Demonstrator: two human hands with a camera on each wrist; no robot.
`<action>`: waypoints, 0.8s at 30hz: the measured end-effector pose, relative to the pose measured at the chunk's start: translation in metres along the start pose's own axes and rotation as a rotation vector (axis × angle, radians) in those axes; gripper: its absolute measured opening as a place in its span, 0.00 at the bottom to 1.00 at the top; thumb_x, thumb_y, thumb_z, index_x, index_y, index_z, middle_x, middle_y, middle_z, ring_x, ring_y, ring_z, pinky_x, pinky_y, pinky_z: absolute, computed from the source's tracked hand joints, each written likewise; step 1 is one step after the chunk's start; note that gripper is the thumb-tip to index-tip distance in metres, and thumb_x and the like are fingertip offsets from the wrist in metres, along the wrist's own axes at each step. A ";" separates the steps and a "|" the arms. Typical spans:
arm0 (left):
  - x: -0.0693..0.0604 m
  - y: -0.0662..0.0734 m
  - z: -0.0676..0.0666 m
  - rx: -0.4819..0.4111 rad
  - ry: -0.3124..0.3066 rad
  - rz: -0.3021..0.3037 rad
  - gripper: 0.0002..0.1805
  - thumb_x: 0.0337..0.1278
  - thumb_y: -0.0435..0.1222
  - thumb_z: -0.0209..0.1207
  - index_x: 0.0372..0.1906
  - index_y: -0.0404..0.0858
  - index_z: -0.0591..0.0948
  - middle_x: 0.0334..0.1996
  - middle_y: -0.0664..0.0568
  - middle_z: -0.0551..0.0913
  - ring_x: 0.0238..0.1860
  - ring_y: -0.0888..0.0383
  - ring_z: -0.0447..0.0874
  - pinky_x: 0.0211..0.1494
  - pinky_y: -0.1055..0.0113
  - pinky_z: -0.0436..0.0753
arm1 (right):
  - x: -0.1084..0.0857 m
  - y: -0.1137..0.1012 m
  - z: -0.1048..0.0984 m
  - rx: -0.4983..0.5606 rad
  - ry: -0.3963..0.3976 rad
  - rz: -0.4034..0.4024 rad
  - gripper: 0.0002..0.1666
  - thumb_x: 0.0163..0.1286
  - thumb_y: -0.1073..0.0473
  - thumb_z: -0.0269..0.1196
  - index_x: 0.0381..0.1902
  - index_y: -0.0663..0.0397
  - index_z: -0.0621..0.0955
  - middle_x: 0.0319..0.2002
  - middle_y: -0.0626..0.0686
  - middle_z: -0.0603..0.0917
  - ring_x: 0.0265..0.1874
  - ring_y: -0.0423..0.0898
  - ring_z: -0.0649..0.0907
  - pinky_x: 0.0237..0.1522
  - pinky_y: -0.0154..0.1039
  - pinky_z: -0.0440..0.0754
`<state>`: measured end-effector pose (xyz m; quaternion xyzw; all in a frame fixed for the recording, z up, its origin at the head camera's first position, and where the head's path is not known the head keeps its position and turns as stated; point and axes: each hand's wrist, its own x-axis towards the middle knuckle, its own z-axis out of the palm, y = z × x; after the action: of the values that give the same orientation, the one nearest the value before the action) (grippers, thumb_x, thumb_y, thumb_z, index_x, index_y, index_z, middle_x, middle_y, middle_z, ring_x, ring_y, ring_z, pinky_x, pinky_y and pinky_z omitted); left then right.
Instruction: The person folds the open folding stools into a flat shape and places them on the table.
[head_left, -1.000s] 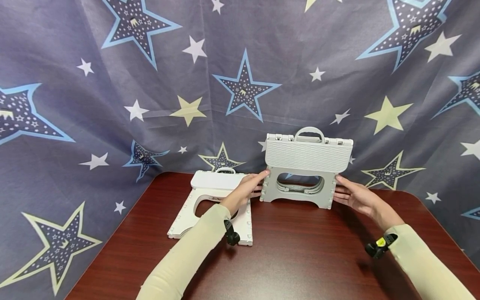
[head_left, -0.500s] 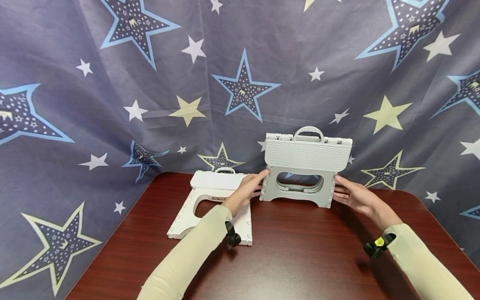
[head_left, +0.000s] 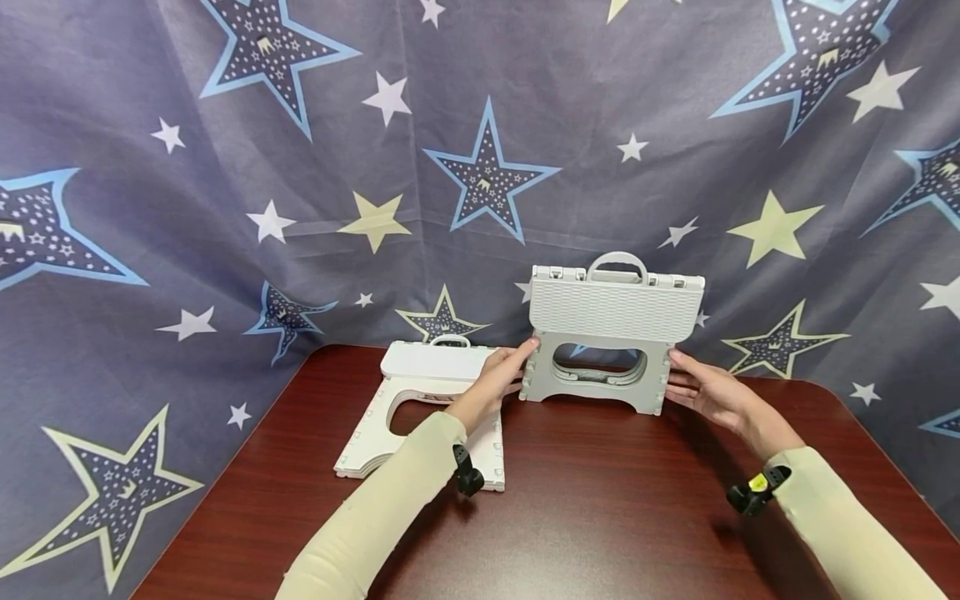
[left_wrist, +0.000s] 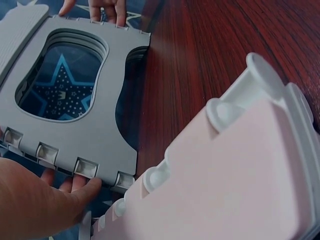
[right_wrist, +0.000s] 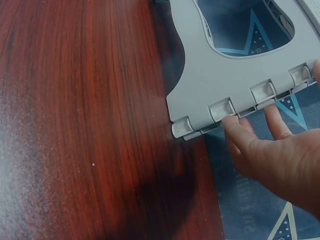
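A grey folding stool [head_left: 607, 308], folded flat, stands upright near the back of the table, its handle at the top. My left hand [head_left: 489, 385] holds its left side edge, with the thumb along the edge and the fingers partly hidden behind. At the opposite edge my right hand [head_left: 722, 402] holds the stool the same way, fingers spread along the hinge notches in the right wrist view. A second, white folding stool [head_left: 427, 362] lies folded to the left, partly behind my left forearm. In the left wrist view this white stool [left_wrist: 215, 185] looks pinkish and fills the foreground.
The dark red wooden table [head_left: 600, 508] has rounded far corners. A blue-grey cloth [head_left: 480, 83] with stars hangs right behind it, close to the grey stool. The white stool lies next to the grey one, below my left hand.
Almost nothing differs. Both hands keep their hold on the grey stool, and the stool stays in place; the whole view has shifted very slightly.
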<state>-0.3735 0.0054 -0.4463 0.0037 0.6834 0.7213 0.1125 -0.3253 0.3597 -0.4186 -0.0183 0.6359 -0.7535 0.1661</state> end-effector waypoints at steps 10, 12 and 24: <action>0.001 -0.001 0.003 -0.015 0.025 0.009 0.31 0.60 0.59 0.65 0.50 0.37 0.77 0.41 0.53 0.78 0.44 0.55 0.79 0.65 0.50 0.80 | 0.000 0.001 -0.002 0.008 0.007 0.005 0.13 0.81 0.47 0.53 0.42 0.42 0.82 0.44 0.46 0.86 0.47 0.40 0.87 0.56 0.35 0.84; 0.000 -0.001 0.003 -0.014 0.030 0.011 0.31 0.60 0.59 0.64 0.50 0.37 0.77 0.41 0.53 0.77 0.44 0.56 0.78 0.65 0.50 0.80 | 0.001 0.001 -0.002 0.009 0.010 0.006 0.13 0.80 0.47 0.53 0.42 0.42 0.82 0.44 0.46 0.86 0.46 0.40 0.86 0.56 0.35 0.84; 0.001 -0.003 0.006 -0.018 0.065 0.026 0.31 0.58 0.61 0.65 0.48 0.37 0.77 0.38 0.53 0.74 0.42 0.55 0.76 0.65 0.48 0.79 | 0.003 0.001 -0.001 0.014 0.022 0.011 0.12 0.80 0.48 0.53 0.43 0.44 0.81 0.44 0.47 0.85 0.46 0.40 0.86 0.56 0.36 0.84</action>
<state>-0.3732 0.0114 -0.4487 -0.0119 0.6801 0.7286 0.0811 -0.3280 0.3592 -0.4204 -0.0051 0.6324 -0.7572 0.1633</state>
